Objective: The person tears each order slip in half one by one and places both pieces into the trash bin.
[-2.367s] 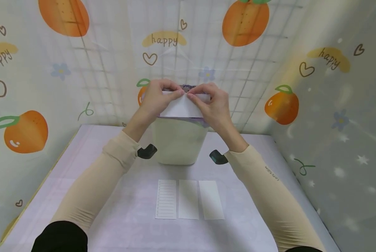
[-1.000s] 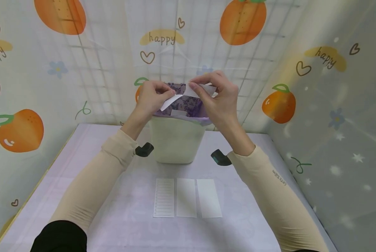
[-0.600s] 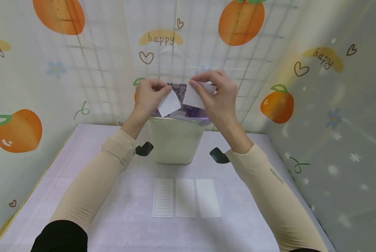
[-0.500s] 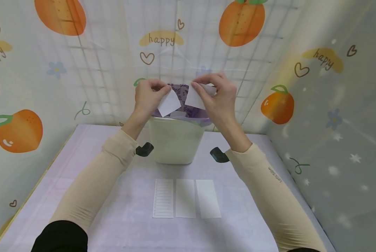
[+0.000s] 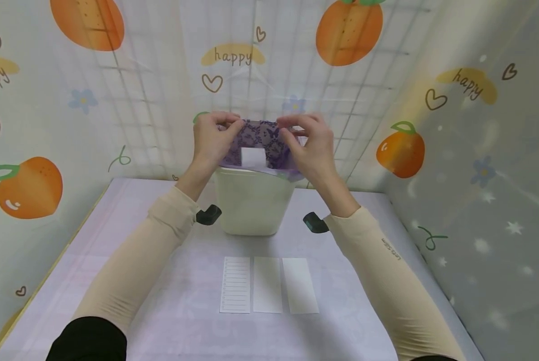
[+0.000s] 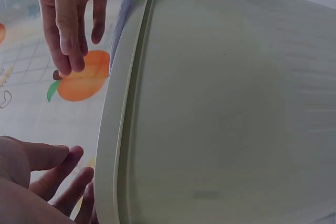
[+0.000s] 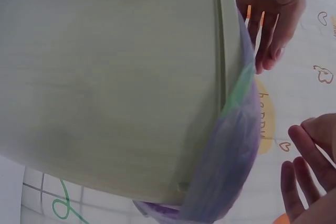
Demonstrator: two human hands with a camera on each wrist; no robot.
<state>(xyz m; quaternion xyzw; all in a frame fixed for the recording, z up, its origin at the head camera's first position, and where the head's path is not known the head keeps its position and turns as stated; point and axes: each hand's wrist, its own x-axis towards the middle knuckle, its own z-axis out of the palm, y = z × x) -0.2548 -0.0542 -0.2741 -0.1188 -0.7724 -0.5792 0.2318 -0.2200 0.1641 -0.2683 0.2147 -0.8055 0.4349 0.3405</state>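
Left hand (image 5: 211, 140) and right hand (image 5: 313, 150) are loose, empty. Paper (image 5: 253, 157) lies in bin (image 5: 254, 205); three slips (image 5: 266, 285) remain at 6 o'clock.

Paper scraps gone from fingers (image 5: 295, 120)

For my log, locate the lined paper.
In the head view, the lined paper lies on the table, left of two plain sheets, in front of the bin.

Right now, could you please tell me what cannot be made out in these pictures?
Head: floor of the bin, hidden by its front wall.
Head: marks on the lined card, too small to read.
Left wrist: part of the left hand, cut off by the edges.
Right wrist: part of the right hand, cut off likewise.
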